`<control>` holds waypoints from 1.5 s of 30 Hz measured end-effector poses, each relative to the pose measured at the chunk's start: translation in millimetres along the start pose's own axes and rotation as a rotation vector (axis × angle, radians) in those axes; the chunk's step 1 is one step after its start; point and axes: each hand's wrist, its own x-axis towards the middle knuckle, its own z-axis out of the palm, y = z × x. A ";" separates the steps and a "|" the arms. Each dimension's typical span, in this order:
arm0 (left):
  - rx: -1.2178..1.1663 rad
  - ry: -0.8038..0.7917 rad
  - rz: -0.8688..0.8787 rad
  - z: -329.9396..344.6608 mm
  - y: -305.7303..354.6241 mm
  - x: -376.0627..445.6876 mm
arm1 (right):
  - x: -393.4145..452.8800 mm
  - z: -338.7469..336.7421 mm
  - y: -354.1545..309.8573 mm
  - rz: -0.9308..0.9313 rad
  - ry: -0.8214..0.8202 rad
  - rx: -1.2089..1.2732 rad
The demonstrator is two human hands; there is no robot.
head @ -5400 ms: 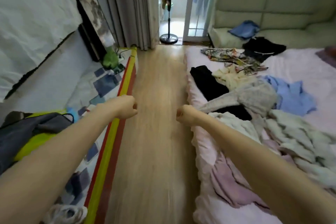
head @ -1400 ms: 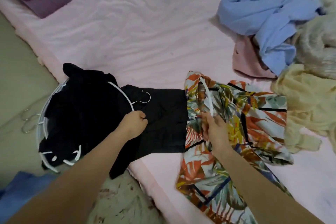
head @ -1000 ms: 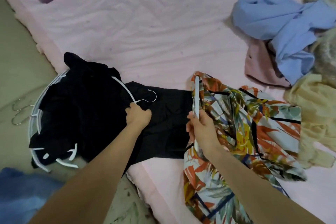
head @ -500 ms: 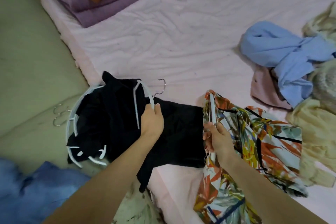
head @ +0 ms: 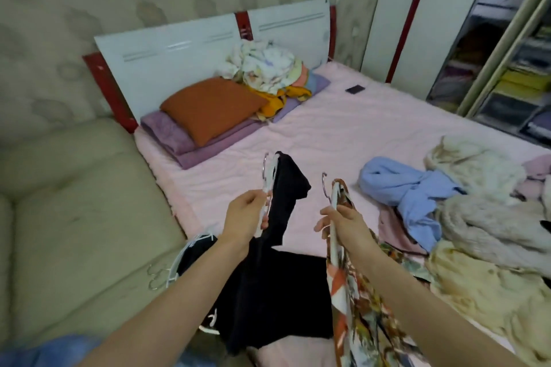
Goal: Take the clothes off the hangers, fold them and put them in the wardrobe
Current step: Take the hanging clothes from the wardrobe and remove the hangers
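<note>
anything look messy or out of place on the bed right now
Yes. Loose garments lie in a crumpled heap on the pink bed sheet: a light blue garment and fluffy cream garments, unfolded. A bundle of white plastic hangers has slid onto the beige sofa. A small dark phone-like object lies near the open wardrobe.

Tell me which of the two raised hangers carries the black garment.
The hanger gripped by the left hand; the right hand's hanger carries the floral-print garment.

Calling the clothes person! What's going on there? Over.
Left hand grips white hanger with black garment. Right hand grips hanger carrying floral garment. Both garments unfolded; nothing in the way.
</note>
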 end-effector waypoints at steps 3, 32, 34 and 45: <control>-0.075 -0.050 -0.032 2.9 34.5 -28.7 | -34.7 11.2 -51.2 -0.124 -0.039 -0.060; 0.269 -0.021 0.109 -74.6 34.9 -49.4 | -48.6 90.1 -71.4 0.044 -0.047 0.290; 0.292 0.025 -0.045 -110.0 -0.5 -36.6 | -26.4 106.1 -47.2 0.112 -0.036 0.243; 0.375 0.373 -0.457 -268.3 -214.7 48.5 | 87.2 223.6 105.3 0.136 -0.108 -0.178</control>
